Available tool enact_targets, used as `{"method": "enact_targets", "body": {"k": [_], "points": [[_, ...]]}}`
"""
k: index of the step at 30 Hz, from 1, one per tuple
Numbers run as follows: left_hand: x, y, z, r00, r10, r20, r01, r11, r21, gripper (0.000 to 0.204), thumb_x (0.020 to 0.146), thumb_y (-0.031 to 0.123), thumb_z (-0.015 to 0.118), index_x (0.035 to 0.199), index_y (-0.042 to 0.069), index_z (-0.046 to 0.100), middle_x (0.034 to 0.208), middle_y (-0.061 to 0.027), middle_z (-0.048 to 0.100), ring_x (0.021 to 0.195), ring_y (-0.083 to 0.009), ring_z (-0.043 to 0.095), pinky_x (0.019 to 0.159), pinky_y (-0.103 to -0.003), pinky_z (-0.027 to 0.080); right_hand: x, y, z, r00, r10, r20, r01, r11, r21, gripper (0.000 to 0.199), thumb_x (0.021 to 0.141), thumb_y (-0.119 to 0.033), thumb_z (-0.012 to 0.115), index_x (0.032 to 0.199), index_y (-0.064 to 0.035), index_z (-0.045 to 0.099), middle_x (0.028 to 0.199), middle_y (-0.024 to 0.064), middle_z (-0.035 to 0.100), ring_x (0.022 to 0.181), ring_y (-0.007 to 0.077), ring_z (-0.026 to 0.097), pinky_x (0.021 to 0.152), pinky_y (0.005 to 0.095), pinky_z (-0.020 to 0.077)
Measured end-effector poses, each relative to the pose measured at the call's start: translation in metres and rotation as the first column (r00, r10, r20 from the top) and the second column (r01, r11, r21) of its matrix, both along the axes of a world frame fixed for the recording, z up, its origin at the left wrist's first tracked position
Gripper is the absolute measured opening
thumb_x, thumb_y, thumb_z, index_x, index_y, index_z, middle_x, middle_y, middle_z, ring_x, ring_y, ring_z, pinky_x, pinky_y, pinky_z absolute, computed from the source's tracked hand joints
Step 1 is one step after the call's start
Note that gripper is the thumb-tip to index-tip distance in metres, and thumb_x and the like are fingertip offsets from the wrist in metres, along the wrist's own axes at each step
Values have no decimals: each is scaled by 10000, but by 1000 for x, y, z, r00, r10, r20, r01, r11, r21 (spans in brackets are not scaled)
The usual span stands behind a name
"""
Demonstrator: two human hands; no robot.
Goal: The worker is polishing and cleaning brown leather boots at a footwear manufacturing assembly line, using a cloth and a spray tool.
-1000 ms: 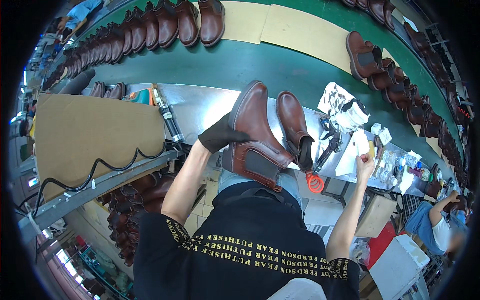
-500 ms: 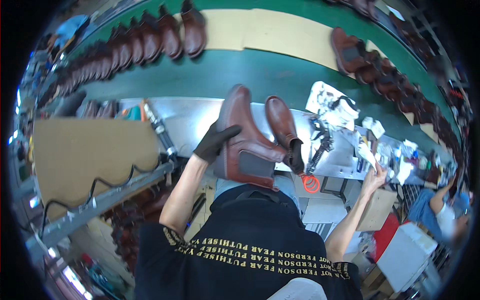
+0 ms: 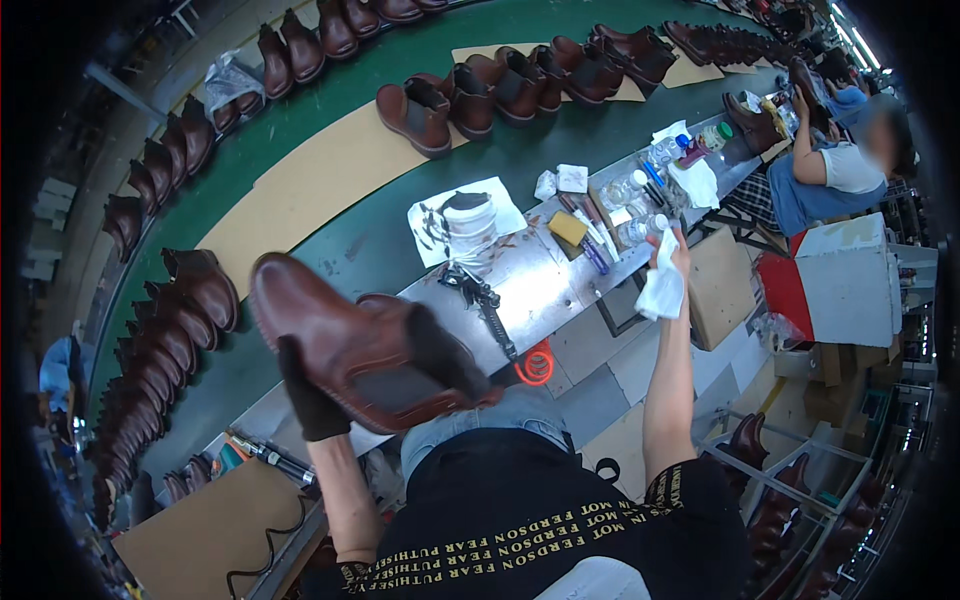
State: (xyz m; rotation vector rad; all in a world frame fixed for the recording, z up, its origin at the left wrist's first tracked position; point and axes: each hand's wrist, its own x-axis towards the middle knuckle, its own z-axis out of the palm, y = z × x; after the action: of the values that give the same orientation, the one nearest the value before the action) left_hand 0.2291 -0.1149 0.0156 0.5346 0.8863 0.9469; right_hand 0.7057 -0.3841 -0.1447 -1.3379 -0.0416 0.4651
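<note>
Gloved left hand [image 3: 310, 395] grips brown boot [image 3: 350, 345] sideways.

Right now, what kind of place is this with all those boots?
Most likely a shoe factory. Rows of brown boots ride a long green conveyor belt, and a metal workbench holds tools and bottles. The left hand holds a brown boot; the right hand grips a white cloth.
</note>
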Motion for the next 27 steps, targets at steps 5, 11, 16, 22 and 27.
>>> {"method": "enact_targets", "body": {"k": [5,11,16,22,27], "points": [[83,-27,-26,961,-248,120,258,963,-76,540,890,349,542,1299,27,397,1202,-115,528,1082,-244,531,956,-384,419,19,23,12,938,240,-249,-240,970,32,435,866,-69,505,1295,-83,435,893,173,639,469,115,497,400,248,399],[134,-57,-32,933,-358,19,354,912,-205,551,896,373,512,1307,33,372,1195,-146,534,1046,-260,563,922,-389,453,-105,-8,12,468,513,720,81,786,-613,618,673,130,374,1261,-37,461,1070,213,581,999,352,560,866,384,437],[145,-68,-18,882,-434,-184,450,892,51,627,881,399,547,1330,4,359,1243,-137,484,1095,-220,516,907,-326,429,-28,3,13,910,310,275,-167,881,-442,405,831,4,384,1200,-54,541,835,110,655,662,137,606,582,276,479],[140,-78,-24,812,-533,-240,539,841,-43,648,879,441,531,1341,22,354,1250,-136,478,1107,-216,505,917,-316,421,1,32,79,859,503,100,-383,760,-525,394,859,-89,461,1247,-24,481,737,55,646,537,100,540,477,237,418],[130,-95,-40,704,-581,-409,595,797,-108,644,873,446,533,1329,20,373,1207,-129,505,1109,-184,488,909,-288,398,-156,54,162,265,908,323,-671,414,-614,463,596,88,577,1043,-29,559,805,69,597,656,146,593,541,256,458]]}}
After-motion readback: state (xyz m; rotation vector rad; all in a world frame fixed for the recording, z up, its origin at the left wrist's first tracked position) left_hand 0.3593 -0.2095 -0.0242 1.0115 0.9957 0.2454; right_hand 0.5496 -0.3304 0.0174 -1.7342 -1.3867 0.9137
